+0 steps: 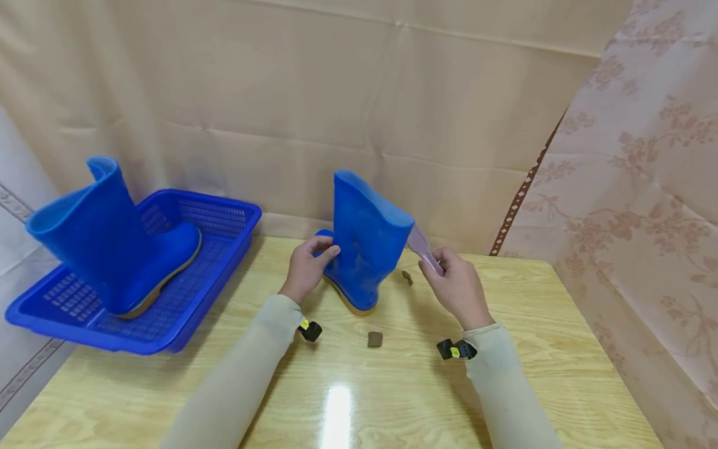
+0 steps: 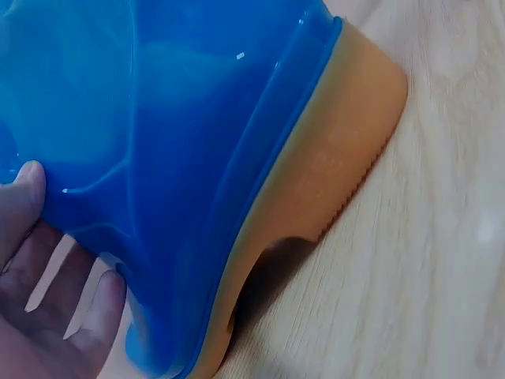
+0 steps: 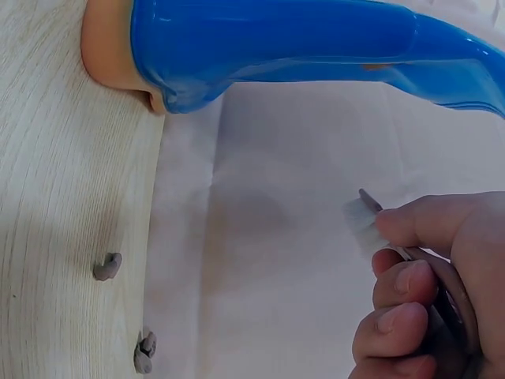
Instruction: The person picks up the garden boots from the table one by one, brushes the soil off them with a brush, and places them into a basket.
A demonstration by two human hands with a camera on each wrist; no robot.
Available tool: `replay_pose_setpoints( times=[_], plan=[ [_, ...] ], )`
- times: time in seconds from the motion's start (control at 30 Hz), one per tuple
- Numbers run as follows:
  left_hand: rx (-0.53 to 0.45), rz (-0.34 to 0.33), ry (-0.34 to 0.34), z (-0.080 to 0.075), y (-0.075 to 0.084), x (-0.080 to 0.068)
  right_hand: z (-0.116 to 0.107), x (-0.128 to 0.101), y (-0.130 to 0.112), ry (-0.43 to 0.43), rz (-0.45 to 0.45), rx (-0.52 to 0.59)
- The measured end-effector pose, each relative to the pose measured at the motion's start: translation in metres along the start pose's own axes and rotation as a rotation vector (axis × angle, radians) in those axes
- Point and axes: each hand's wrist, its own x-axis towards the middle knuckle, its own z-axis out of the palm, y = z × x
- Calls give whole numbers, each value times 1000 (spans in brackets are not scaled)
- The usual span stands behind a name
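While the wooden tabletop spreads pale and glossy under both forearms, a blue slotted plastic basket sits well off beyond the left hand, carrying one blue rubber boot on its mesh floor. Between the two hands stands the second rubber boot, its shaft rising upright with the opening toward the right hand and its foot running away toward the curtain; smooth, shiny blue rubber above, a tan ribbed sole below, the heel lifted slightly off the wood. The left hand wraps the foot of that boot, thumb on top and fingers beneath. Just beside the shaft's rim, the right hand pinches a small brush with a pale lilac handle, its white bristles pointing up at the boot from below; this hand is the nearer one to the opening. Small grey-brown lumps of dirt lie on the wood between the wrists.
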Motion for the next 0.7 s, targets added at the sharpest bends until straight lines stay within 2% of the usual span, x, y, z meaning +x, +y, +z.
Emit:
replay_pose_setpoints(
  times=[0.1,0.3,0.43,0.6,0.7],
  plan=[
    [5,2,22,0,2,3,1,0,-1,-7,-9,-3],
    [-33,37,-15,2,9,13,-3,-2,0,13,-21,-25],
    [-53,48,-32,-1,14,14,-2,-1,-1,9,-34,-18],
    [-18,34,-83,-6,8,14,0,-1,-2,12,-42,-24],
    [-15,-3,-112,-8,1,13,1,-1,-1,5,-32,-27]
  ],
)
